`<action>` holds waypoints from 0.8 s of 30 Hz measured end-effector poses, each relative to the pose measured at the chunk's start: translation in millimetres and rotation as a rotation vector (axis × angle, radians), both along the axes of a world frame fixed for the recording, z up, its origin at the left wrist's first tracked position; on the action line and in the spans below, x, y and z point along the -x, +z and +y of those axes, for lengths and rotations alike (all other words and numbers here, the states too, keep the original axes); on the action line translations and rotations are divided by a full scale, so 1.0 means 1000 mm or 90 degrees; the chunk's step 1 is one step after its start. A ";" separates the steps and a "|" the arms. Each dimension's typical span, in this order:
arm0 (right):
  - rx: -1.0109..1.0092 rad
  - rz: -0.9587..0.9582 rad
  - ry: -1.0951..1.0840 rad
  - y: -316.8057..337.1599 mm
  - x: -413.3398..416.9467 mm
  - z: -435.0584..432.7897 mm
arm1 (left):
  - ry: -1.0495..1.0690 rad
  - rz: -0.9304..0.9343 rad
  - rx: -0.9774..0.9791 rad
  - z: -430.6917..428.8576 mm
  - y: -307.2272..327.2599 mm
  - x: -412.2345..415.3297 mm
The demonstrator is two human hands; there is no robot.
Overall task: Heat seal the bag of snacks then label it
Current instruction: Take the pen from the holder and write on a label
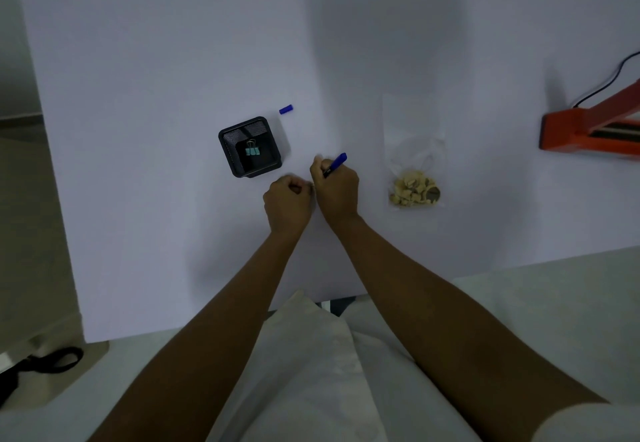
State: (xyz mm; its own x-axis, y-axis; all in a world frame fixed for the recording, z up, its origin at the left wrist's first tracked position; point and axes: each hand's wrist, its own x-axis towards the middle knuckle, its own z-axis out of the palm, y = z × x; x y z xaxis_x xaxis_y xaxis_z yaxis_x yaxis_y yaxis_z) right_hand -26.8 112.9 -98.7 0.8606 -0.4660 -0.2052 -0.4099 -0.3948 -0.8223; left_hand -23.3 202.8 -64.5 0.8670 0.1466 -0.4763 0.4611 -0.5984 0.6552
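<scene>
A clear plastic bag of pale snack pieces (pixel 415 178) lies flat on the white table (pixel 156 77), to the right of my hands. My right hand (pixel 335 188) grips a blue marker (pixel 335 164), its tip pointing down at the table and hidden by my fingers. My left hand (pixel 288 202) is fisted right beside it, fingers pressed to the table surface; whether a small white label lies under them I cannot tell. The marker's blue cap (pixel 286 109) lies loose farther back. The orange heat sealer (pixel 588 126) stands at the right edge.
A black mesh pen holder (pixel 250 146) with a teal binder clip (pixel 252 151) inside sits just left of my hands. The sealer's black cable (pixel 609 77) runs off to the right. A black strap (pixel 52 362) lies on the floor at lower left.
</scene>
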 end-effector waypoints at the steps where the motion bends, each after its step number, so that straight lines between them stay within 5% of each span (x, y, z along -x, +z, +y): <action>1: 0.002 0.001 -0.007 -0.001 0.000 0.000 | 0.001 0.002 0.001 0.000 0.000 0.000; 24: -0.022 -0.016 0.011 -0.001 0.005 0.012 | 0.010 0.011 -0.017 0.000 -0.001 0.000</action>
State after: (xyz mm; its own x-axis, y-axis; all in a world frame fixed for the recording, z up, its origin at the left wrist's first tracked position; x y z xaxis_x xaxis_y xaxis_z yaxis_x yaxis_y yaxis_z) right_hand -31.5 124.7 -100.2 0.8732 -0.4446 -0.1996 -0.3828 -0.3721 -0.8456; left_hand -23.1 202.6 -65.7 0.8564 0.1729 -0.4865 0.4812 -0.6089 0.6307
